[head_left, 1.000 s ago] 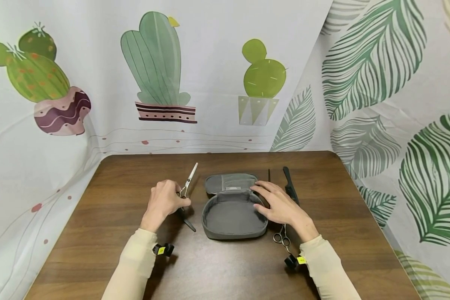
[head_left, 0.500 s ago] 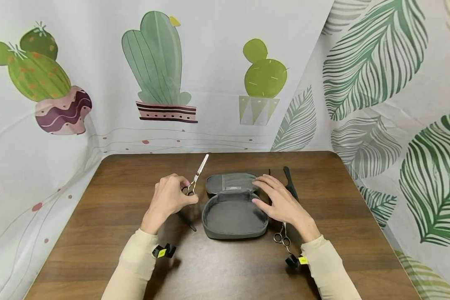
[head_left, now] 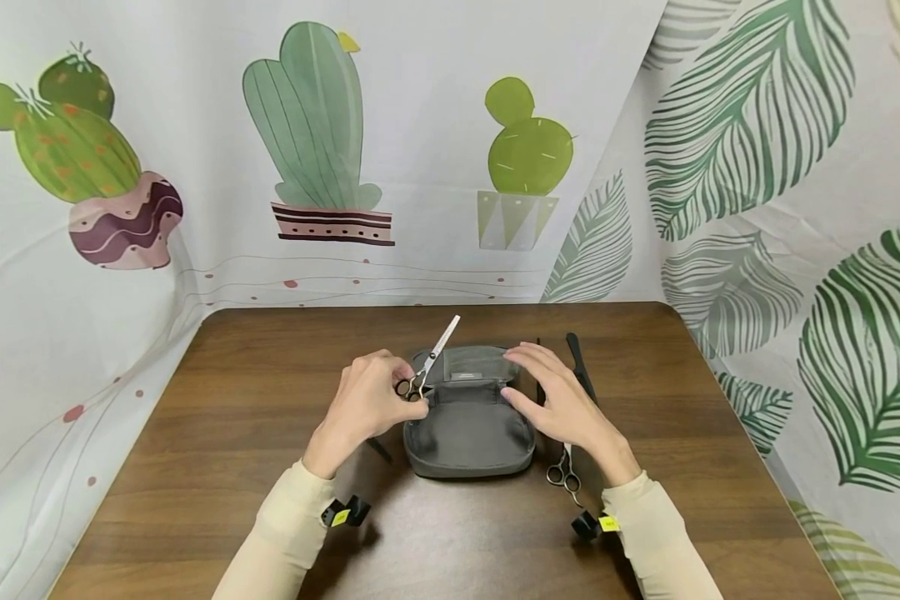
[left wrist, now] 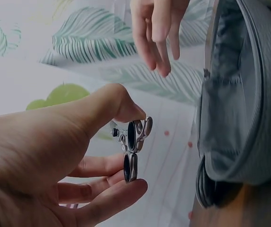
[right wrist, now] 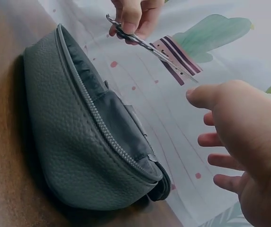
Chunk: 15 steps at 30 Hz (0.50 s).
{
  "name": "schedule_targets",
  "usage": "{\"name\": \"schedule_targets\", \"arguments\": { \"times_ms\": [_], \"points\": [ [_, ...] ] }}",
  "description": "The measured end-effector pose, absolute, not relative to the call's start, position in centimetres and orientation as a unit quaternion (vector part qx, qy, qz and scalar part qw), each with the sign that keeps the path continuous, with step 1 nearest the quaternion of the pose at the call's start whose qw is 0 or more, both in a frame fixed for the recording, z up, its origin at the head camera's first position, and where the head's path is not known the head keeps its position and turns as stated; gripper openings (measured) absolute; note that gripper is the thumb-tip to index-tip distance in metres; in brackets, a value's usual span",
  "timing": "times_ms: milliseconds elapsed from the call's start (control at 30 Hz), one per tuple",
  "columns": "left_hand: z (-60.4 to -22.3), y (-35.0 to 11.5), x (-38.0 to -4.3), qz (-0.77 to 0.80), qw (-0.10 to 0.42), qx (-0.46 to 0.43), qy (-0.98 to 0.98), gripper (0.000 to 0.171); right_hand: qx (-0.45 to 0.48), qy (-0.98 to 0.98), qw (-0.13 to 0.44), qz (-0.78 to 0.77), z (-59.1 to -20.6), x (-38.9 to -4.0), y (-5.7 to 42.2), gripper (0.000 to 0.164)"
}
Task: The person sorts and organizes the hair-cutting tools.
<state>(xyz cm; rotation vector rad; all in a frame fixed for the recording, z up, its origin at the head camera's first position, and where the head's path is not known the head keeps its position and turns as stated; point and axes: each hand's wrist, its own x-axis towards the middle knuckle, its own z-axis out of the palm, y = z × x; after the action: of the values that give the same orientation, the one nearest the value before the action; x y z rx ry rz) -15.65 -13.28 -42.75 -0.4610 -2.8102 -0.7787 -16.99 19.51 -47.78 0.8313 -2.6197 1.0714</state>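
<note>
Above the left part of the grey zip case (head_left: 468, 467), my left hand (head_left: 367, 396) pinches silver hair scissors (head_left: 437, 348) by the finger rings. Their blades point up and away, to the right. The case stands with its lid folded back, and its inside shows bare grey lining. Its pebbled side and zipper show in the right wrist view. My right hand (head_left: 562, 404) hovers at the case's right edge, fingers spread and holding nothing. Partly under that hand lies a second pair of scissors (head_left: 564, 475), rings toward me. A dark comb (head_left: 579, 362) lies beyond it.
A thin dark tip (head_left: 540, 343) shows behind the right hand, its rest hidden. Another dark slim tool (head_left: 379, 450) lies left of the case, partly under the left hand. Behind the brown table (head_left: 255, 333) hangs a printed cloth (head_left: 427, 167).
My left hand has lifted the scissors from the table's left side and carried them right, to over the case. The right hand has shifted only slightly.
</note>
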Motion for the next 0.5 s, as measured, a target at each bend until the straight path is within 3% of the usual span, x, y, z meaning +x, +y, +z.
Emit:
{"name": "schedule_targets", "arguments": {
  "times_ms": [500],
  "points": [
    [-42.1, -9.9, -14.1, -0.231, 0.115, -0.25, -0.933, 0.032, 0.288, -0.857, 0.127, 0.408, -46.9, -16.5, 19.1, 0.063]
  ]
}}
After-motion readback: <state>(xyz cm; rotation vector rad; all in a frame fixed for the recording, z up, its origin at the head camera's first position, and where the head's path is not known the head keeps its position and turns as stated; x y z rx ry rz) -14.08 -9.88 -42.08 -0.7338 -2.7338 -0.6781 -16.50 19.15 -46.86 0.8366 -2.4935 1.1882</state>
